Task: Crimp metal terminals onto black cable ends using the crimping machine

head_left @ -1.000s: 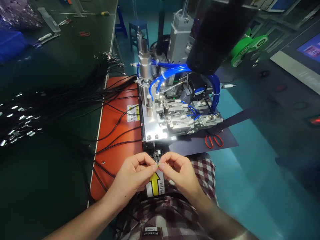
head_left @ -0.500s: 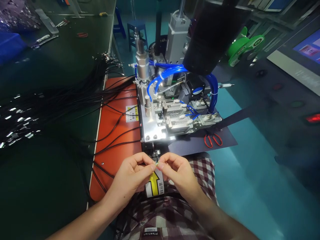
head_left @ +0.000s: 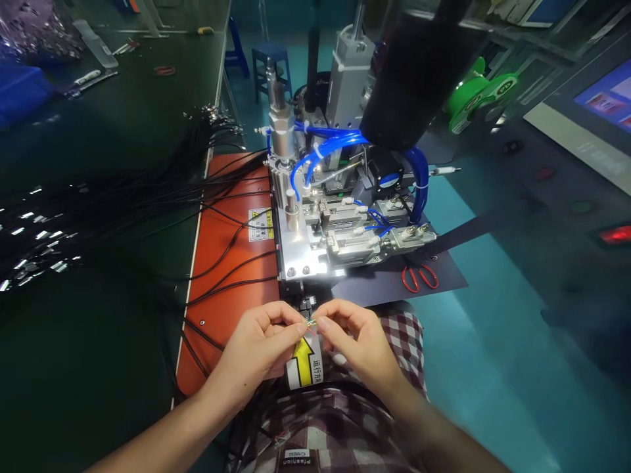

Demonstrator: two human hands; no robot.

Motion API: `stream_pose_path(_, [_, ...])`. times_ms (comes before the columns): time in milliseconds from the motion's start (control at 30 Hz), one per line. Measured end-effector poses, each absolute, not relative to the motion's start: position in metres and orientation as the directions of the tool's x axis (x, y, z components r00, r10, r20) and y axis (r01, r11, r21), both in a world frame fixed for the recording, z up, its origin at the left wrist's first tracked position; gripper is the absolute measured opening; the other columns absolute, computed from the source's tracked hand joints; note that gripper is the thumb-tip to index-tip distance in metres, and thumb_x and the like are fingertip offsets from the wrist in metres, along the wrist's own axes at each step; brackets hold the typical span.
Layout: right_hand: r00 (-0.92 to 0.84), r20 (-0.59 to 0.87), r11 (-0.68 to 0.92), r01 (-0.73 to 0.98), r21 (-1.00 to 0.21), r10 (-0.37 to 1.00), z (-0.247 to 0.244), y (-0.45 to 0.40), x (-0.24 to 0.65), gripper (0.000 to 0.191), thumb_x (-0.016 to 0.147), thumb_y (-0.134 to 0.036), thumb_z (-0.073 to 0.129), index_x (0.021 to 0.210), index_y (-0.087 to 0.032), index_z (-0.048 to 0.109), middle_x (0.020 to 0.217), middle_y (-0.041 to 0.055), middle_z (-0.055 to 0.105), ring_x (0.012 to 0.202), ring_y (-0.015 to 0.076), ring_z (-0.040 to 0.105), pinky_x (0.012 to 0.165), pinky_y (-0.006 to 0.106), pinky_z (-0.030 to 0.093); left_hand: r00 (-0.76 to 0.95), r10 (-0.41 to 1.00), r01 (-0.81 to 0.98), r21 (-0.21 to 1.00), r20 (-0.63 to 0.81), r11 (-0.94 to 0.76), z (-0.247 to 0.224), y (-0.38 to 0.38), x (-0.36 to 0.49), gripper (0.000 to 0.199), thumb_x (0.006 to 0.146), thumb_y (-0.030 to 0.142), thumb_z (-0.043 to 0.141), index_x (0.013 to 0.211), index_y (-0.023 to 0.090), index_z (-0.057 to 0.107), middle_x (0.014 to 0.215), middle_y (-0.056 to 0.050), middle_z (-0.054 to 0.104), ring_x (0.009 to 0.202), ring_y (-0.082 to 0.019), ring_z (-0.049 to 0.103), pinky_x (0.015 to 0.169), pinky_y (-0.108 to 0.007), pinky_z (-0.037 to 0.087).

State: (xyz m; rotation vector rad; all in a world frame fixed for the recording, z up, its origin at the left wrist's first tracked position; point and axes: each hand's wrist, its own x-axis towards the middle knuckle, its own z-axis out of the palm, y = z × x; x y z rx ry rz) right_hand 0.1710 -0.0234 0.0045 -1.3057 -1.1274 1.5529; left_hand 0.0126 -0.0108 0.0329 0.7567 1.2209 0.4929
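Note:
Thin coloured wires (head_left: 310, 323), greenish-yellow and red, fan out between my two hands just in front of the machine. My left hand (head_left: 269, 338) is closed in a pinch around their base; the rest of what it holds is hidden by the fingers. From the other side, my right hand (head_left: 352, 335) has thumb and forefinger pressed together at the tips of the light wires. One red wire points down and right, apart from the right fingertips. Below the hands is a label with a yellow arrow (head_left: 304, 364).
Ahead stands a metal machine (head_left: 340, 230) with blue air tubes (head_left: 340, 141). Black cables (head_left: 231, 263) run across an orange plate (head_left: 236, 269) into it, from a large bundle at left. Red-handled scissors (head_left: 419, 278) lie right; a solder-like green spool (head_left: 466, 102) hangs behind.
The right fingertips have shifted slightly to the right, away from the left ones. More of the coloured wires, including a red one, now shows between the hands.

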Motion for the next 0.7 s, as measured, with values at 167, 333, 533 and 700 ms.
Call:
stream_pose_path(167, [-0.079, -0.047, -0.031, 0.192, -0.981, 0.996, 0.0061, -0.0273, 0.1674, 0.010, 0.081, -0.021, 0.059, 0.071, -0.019, 0.061, 0.068, 0.0005, 0.058, 0.061, 0.0137, 0.050, 0.058, 0.026, 0.040, 0.307, 0.698, 0.032, 0.740, -0.647, 0.672, 0.0319, -0.0109, 0.0118, 0.023, 0.078, 0.036, 0.063, 0.071, 0.018, 0.051, 0.041, 0.011, 0.029, 0.040, -0.004, 0.017, 0.039, -0.018, 0.015])
stream_pose_path(333, [-0.088, -0.106, -0.098, 0.094, -0.991, 0.990, 0.0061, -0.0278, 0.1643, 0.015, 0.083, -0.024, 0.056, 0.070, -0.018, 0.055, 0.065, -0.0012, 0.052, 0.057, 0.0118, 0.046, 0.053, 0.025, 0.037, 0.259, 0.786, 0.034, 0.818, -0.562, 0.574, 0.0296, -0.0155, 0.0141, 0.021, 0.077, 0.037, 0.064, 0.074, 0.017, 0.055, 0.042, 0.010, 0.033, 0.037, -0.004, 0.024, 0.036, -0.017, 0.019])
stream_pose_path(533, [-0.187, -0.307, -0.338, -0.163, -0.927, 0.933, 0.0051, -0.0258, 0.1671, 0.021, 0.081, -0.033, 0.061, 0.070, -0.017, 0.053, 0.052, -0.0064, 0.045, 0.045, 0.0083, 0.041, 0.045, 0.021, 0.032, 0.239, 0.883, 0.108, 0.914, -0.405, 0.390, 0.0272, -0.0189, 0.0159, 0.013, 0.079, 0.030, 0.062, 0.081, 0.018, 0.062, 0.052, 0.006, 0.045, 0.041, -0.005, 0.035, 0.038, -0.017, 0.027])
stream_pose_path(700, [-0.210, -0.325, -0.351, -0.095, -0.932, 0.922, 0.0055, -0.0250, 0.1726, 0.024, 0.079, -0.036, 0.063, 0.068, -0.017, 0.054, 0.053, -0.0058, 0.046, 0.046, 0.0082, 0.042, 0.046, 0.021, 0.032, 0.330, 0.867, 0.287, 0.915, -0.373, 0.284, 0.0311, -0.0142, 0.0127, 0.013, 0.083, 0.030, 0.056, 0.081, 0.018, 0.063, 0.068, -0.001, 0.058, 0.054, -0.010, 0.048, 0.046, -0.019, 0.036])
